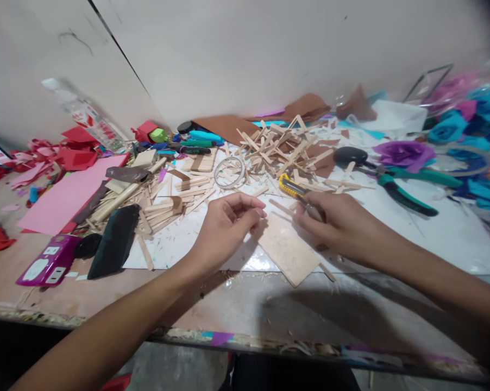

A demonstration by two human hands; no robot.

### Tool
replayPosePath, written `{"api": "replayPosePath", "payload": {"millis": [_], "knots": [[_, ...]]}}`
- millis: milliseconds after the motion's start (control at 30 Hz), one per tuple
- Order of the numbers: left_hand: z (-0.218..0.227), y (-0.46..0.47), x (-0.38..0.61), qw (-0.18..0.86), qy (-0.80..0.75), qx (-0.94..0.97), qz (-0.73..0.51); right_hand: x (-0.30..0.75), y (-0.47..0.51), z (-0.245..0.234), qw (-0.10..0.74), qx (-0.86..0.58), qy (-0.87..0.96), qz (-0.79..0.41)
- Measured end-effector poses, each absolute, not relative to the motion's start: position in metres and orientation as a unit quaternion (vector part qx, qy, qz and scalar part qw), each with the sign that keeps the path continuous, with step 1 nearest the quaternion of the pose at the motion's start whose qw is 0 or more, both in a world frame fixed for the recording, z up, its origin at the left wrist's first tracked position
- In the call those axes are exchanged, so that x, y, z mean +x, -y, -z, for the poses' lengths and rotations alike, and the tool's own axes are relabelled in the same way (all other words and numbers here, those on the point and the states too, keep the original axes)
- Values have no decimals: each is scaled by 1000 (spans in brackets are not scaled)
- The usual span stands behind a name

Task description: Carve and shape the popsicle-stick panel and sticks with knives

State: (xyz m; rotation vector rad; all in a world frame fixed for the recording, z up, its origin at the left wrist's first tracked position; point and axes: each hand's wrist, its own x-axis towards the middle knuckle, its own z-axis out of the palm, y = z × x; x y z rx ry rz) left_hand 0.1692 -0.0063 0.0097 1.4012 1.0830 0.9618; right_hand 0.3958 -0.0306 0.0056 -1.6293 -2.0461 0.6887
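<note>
My right hand [324,217] is closed around a yellow and black utility knife [293,186], which points up and to the left. A thin wooden craft stick [281,207] reaches out from the fingertips of that hand toward my left hand. My left hand [232,220] has thumb and fingers pinched together; whatever is between them, if anything, is too small to make out. Below and between the hands lies a flat, pale wooden board [288,252] on white paper. Another stick [327,271] sticks out beside its lower right corner.
A heap of craft sticks [281,146] and a tape roll [229,172] lie behind my hands. Green-handled pliers [408,190] rest at right, near paper flowers [406,155]. At left are a dark phone-like slab [113,241], a purple device [49,260], pink sheets [69,190] and a bottle [88,119].
</note>
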Motion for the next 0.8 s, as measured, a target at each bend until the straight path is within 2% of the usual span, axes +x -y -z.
{"api": "replayPosePath", "payload": {"millis": [133,300,467,800], "knots": [[-8,6,167,533,-456,596,-390,391,34,-14,306,-572,705,-285],[-12,12,168,578,-420,598,-363,386,39,-19,361,-530,667,-379],[-14,19,172,612,-384,602,-339,383,42,-20,362,-504,630,-467],[-14,20,173,603,-391,601,-350,381,45,-17,351,-497,652,-452]]}}
